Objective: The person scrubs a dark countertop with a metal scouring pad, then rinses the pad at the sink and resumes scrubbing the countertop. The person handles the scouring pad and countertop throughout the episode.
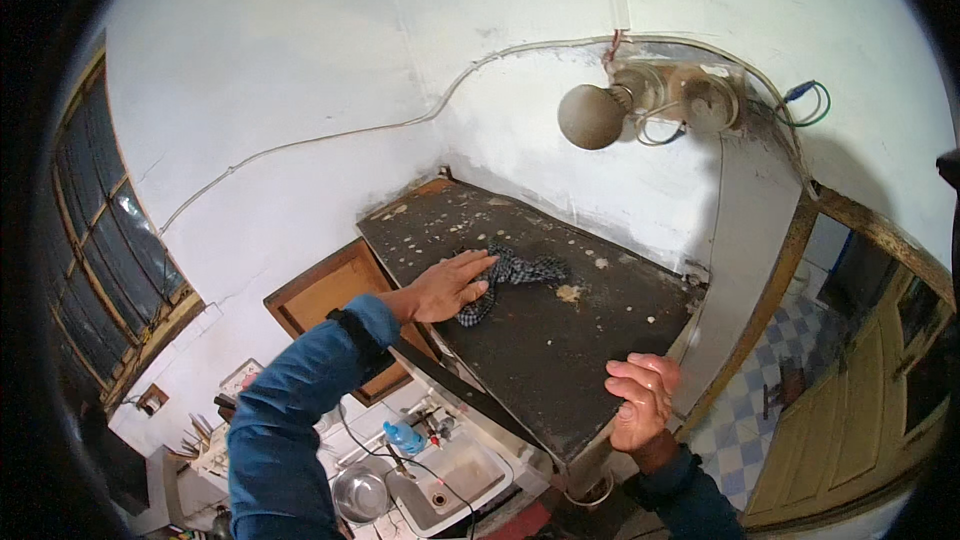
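Note:
My left hand (450, 285) lies on a dark checked cloth (530, 272), its fingers stretched out and the thumb apart. The cloth is bunched up on a worn, dark cabinet top (480, 212) dotted with pale spots. Part of the cloth is hidden under the hand. At the right front edge of the cabinet top, my right hand (642, 400) is closed with its fingers curled. Whatever may be inside those fingers is hidden. Both sleeves are blue.
A bulb (592, 117) and loose wiring jut from the wall above the cabinet top. An open wooden cabinet door (325, 290) hangs at its left. Below are a white sink (470, 475) and a metal bowl (362, 493). A wooden door (850, 440) stands right, a barred window (110, 220) left.

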`<action>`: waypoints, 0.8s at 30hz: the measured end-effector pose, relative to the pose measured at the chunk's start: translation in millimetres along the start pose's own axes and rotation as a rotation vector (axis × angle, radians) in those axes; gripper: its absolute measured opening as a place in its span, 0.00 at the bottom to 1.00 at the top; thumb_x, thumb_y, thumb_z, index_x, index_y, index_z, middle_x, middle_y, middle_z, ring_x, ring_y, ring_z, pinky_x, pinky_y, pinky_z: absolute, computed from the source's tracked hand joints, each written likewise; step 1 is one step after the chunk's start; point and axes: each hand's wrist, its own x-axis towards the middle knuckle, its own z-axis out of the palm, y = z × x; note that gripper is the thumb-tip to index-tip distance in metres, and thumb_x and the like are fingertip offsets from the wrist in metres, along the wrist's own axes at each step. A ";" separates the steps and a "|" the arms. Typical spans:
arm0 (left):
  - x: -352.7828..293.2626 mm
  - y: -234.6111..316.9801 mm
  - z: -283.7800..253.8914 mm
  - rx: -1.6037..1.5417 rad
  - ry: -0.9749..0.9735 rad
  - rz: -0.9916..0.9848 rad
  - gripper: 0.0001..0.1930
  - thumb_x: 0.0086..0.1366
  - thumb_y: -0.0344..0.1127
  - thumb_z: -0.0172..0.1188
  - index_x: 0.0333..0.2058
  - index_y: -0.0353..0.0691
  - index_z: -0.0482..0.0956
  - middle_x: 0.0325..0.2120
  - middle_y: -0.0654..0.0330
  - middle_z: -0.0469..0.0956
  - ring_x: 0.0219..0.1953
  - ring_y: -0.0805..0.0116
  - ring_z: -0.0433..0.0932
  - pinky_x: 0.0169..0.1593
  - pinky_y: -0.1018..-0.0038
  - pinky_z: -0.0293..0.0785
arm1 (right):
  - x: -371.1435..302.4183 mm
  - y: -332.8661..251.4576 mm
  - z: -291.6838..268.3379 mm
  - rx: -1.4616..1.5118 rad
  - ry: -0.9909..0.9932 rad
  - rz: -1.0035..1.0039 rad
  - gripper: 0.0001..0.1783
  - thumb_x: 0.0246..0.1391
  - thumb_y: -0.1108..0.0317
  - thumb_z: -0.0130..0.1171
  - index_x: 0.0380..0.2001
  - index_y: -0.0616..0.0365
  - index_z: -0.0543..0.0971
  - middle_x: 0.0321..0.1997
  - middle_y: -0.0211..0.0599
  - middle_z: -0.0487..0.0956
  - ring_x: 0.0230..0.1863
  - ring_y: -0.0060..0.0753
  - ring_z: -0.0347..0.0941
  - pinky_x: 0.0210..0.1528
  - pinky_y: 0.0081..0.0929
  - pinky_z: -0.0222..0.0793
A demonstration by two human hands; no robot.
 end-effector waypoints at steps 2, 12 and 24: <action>-2.3 28.7 5.9 0.042 -0.072 0.087 0.38 0.79 0.61 0.36 0.73 0.36 0.52 0.75 0.44 0.52 0.77 0.44 0.49 0.77 0.55 0.47 | -0.9 0.3 3.0 0.001 0.023 0.000 0.13 0.70 0.63 0.46 0.42 0.54 0.79 0.51 0.36 0.82 0.55 0.43 0.73 0.60 0.47 0.64; 60.6 117.9 44.2 0.079 -0.032 0.614 0.32 0.80 0.52 0.38 0.72 0.34 0.56 0.74 0.42 0.53 0.77 0.44 0.49 0.77 0.54 0.49 | -10.5 -17.6 2.5 -0.017 0.031 0.210 0.20 0.73 0.52 0.45 0.43 0.57 0.79 0.54 0.42 0.81 0.57 0.49 0.72 0.63 0.50 0.63; 119.8 6.0 -8.9 0.046 -0.284 0.101 0.37 0.81 0.53 0.39 0.75 0.31 0.44 0.75 0.37 0.42 0.78 0.41 0.36 0.78 0.52 0.36 | -18.4 -0.4 11.7 -0.001 0.044 0.113 0.20 0.75 0.49 0.41 0.44 0.50 0.76 0.51 0.36 0.80 0.55 0.46 0.69 0.60 0.45 0.66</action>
